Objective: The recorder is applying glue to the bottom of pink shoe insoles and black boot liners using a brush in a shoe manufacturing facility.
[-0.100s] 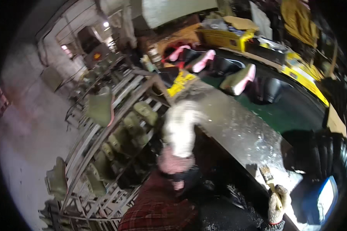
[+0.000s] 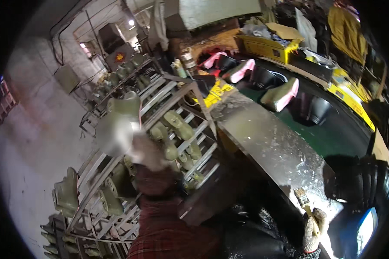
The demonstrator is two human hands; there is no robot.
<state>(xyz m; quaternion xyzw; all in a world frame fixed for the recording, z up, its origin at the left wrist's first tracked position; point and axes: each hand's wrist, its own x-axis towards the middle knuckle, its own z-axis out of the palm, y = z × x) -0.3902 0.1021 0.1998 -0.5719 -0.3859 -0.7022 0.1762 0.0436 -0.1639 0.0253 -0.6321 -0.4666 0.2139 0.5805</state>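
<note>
My left hand (image 2: 122, 134), in a whitish glove under a red plaid sleeve, stretches out to the rack on the left. It overlaps an olive-green rubber boot (image 2: 127, 105) on the rack's top. Motion smears its fingers, so whether they touch or grip the boot does not show. At lower right, my gloved right hand (image 2: 314, 228) is closed round the handle of a flat paintbrush (image 2: 301, 197). The bristles point away from me, over the wet-looking edge of a long metal-topped bench (image 2: 272, 138).
The slatted metal rack (image 2: 153, 103) bears several green boots (image 2: 179, 125). Beyond the bench, a dark green belt (image 2: 328, 140) carries black boots with pink-edged soles (image 2: 281, 94). Yellow boxes (image 2: 268, 47) line its far side. Black boots (image 2: 354, 181) and a blue-rimmed thing (image 2: 367, 228) are at right.
My left hand has swung left from beside the bench to the green boot on the rack. The right hand still holds the paintbrush. The view has shifted slightly.
</note>
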